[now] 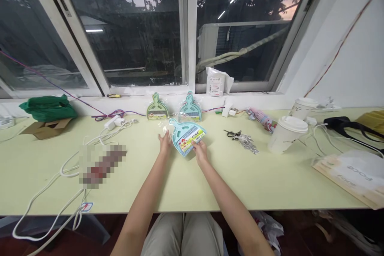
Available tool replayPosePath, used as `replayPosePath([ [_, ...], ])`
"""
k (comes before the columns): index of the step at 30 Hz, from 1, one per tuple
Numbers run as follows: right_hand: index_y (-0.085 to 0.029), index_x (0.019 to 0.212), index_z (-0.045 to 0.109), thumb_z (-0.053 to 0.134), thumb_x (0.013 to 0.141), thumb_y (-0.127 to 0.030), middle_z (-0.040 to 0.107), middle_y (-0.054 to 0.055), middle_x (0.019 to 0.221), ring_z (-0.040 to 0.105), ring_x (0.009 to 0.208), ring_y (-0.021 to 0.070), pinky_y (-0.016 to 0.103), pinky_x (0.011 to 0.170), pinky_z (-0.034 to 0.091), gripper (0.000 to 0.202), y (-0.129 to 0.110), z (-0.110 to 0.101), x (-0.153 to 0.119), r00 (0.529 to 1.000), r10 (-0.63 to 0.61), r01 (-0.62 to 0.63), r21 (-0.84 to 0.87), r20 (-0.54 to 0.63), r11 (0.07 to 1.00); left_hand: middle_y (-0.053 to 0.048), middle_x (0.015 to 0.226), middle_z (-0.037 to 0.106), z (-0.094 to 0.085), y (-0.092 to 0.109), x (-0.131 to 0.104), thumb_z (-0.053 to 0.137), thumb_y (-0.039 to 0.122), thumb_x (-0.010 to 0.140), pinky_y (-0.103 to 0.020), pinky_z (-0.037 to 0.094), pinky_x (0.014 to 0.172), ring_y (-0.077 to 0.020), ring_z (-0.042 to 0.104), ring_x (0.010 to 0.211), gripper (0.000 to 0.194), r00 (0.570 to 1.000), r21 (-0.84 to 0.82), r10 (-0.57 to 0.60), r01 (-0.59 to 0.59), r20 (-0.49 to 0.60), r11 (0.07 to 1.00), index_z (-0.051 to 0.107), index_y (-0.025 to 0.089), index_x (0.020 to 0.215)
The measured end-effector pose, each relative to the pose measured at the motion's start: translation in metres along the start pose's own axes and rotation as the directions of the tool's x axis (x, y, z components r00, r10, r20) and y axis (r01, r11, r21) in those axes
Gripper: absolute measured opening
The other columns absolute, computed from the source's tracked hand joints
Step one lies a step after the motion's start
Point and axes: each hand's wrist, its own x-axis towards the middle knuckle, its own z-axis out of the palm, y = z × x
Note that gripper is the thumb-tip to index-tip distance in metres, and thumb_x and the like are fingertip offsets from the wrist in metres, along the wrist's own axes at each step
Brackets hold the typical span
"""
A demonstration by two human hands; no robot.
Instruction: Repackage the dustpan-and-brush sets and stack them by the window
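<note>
Between your two hands lies a small teal dustpan-and-brush set in clear plastic wrap, its rounded handle pointing away from your fingers toward the window and its wide mouth turned toward you, tilted so the mouth swings to your right. A bright paper label with red, yellow and green printing crosses the pan's lower half; the writing on it is too small to read. Your left hand rests on the pale green table with its fingers spread apart, the fingertips touching the wrap at the set's left edge beside the handle. Your right hand meets the set's near right corner, thumb and fingers pinched on the label end of the packet. Beyond your fingertips, near the window sill, two more wrapped sets stand propped up: a green set and another teal set, each just past the one you are touching. To the right of your right hand, well apart from it, sit a bunch of keys and a lidded white paper cup. Farther right a flat white package shows grey lettering that reads upside down from where you sit.
</note>
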Motion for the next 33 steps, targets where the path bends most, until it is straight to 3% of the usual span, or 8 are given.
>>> replayPosePath([
  [3,-0.018,0.081,0.062,0.078,0.052,-0.029,0.072,0.004,0.084,0.067,0.079,0.0196,0.027,0.064,0.052,0.035,-0.001,-0.001,0.001,1.000,-0.023,0.023,0.013,-0.021,1.000,-0.017,0.117,0.063,-0.001,-0.010,0.007,0.058,0.048,0.086,-0.039,0.052,0.088,-0.0295,0.060,0.110,0.046,0.927,-0.099,-0.170,0.214,0.333,0.972,0.058,0.012,0.115],
  [9,-0.020,0.090,0.059,0.076,0.056,-0.033,0.072,0.006,0.095,0.067,0.090,0.0211,0.030,0.070,0.054,0.040,-0.002,-0.009,0.011,0.978,-0.149,0.156,0.040,-0.148,0.987,-0.013,0.112,0.067,0.018,-0.027,-0.006,0.069,0.039,0.080,-0.038,0.053,0.089,-0.0262,0.064,0.104,0.037,0.817,-0.070,-0.222,0.304,0.532,0.950,0.062,0.016,0.107],
  [11,-0.020,0.089,0.059,0.076,0.055,-0.032,0.072,0.005,0.094,0.067,0.088,0.0207,0.030,0.069,0.054,0.040,-0.003,-0.012,0.014,0.978,-0.141,0.147,0.032,-0.154,0.989,-0.013,0.115,0.067,0.023,-0.028,-0.010,0.068,0.038,0.081,-0.040,0.051,0.093,-0.0264,0.063,0.108,0.036,0.807,-0.088,-0.218,0.316,0.549,0.945,0.062,0.016,0.108],
  [17,-0.018,0.086,0.060,0.078,0.051,-0.031,0.072,0.005,0.087,0.067,0.080,0.0211,0.029,0.064,0.053,0.041,-0.003,-0.012,0.020,0.992,-0.099,0.097,-0.029,-0.083,0.995,-0.013,0.111,0.069,0.025,-0.023,-0.017,0.069,0.037,0.081,-0.042,0.048,0.100,-0.0286,0.063,0.109,0.034,0.862,-0.113,-0.176,0.258,0.476,0.959,0.064,0.015,0.105],
  [23,-0.018,0.093,0.057,0.074,0.056,-0.037,0.072,0.007,0.094,0.067,0.083,0.0205,0.029,0.065,0.053,0.044,-0.006,-0.018,0.025,0.953,-0.223,0.229,0.006,-0.203,0.973,-0.015,0.127,0.062,0.039,-0.032,-0.035,0.070,0.038,0.080,-0.044,0.045,0.102,-0.0283,0.060,0.115,0.045,0.706,-0.054,-0.191,0.310,0.682,0.949,0.060,0.016,0.118],
  [29,-0.019,0.093,0.057,0.072,0.056,-0.030,0.072,0.006,0.091,0.067,0.083,0.0202,0.029,0.064,0.054,0.041,-0.006,-0.017,0.027,0.964,-0.180,0.183,-0.006,-0.194,0.983,-0.012,0.125,0.062,0.047,-0.042,-0.036,0.076,0.043,0.073,-0.042,0.046,0.098,-0.0280,0.059,0.114,0.055,0.861,-0.118,-0.137,0.221,0.489,0.968,0.057,0.020,0.119],
  [31,-0.020,0.090,0.057,0.072,0.057,-0.029,0.072,0.007,0.090,0.068,0.084,0.0209,0.030,0.066,0.055,0.038,-0.006,-0.017,0.028,0.964,-0.197,0.199,-0.005,-0.181,0.980,-0.012,0.126,0.062,0.045,-0.043,-0.038,0.079,0.041,0.070,-0.041,0.048,0.095,-0.0277,0.061,0.112,0.062,0.828,-0.063,-0.153,0.222,0.539,0.973,0.055,0.022,0.123],
  [33,-0.020,0.091,0.056,0.072,0.058,-0.031,0.072,0.007,0.092,0.068,0.086,0.0216,0.032,0.070,0.056,0.038,-0.009,-0.018,0.029,0.952,-0.237,0.246,0.024,-0.192,0.969,-0.013,0.128,0.060,0.043,-0.043,-0.039,0.080,0.039,0.069,-0.040,0.049,0.091,-0.0278,0.061,0.111,0.068,0.729,0.014,-0.198,0.250,0.655,0.968,0.052,0.023,0.128],
])
